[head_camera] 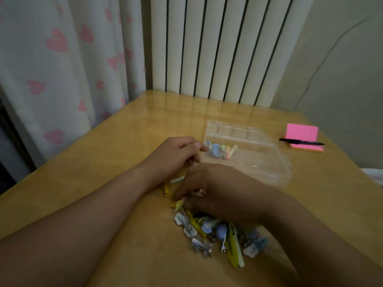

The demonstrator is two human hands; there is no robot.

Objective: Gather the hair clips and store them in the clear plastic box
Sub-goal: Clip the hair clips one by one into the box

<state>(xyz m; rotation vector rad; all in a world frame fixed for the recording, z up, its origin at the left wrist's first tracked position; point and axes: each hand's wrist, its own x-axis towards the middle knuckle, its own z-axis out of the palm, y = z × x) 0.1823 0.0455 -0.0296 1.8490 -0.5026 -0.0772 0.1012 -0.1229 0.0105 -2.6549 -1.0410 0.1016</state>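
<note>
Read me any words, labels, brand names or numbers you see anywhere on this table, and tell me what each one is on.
None can be read.
Pink sticky notes: top sheet blank.
Black pen: any print too small to tell.
Clear plastic box: no label visible.
Hair clips: blurred, no text legible.

One clear box (pixel 248 154), one pen (pixel 300 141), one sticky-note pad (pixel 301 131), many uncountable clips (pixel 217 233).

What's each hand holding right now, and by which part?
Left hand curls near the clear plastic box; right hand fingers the hair clips. Holds cannot be told.
</note>
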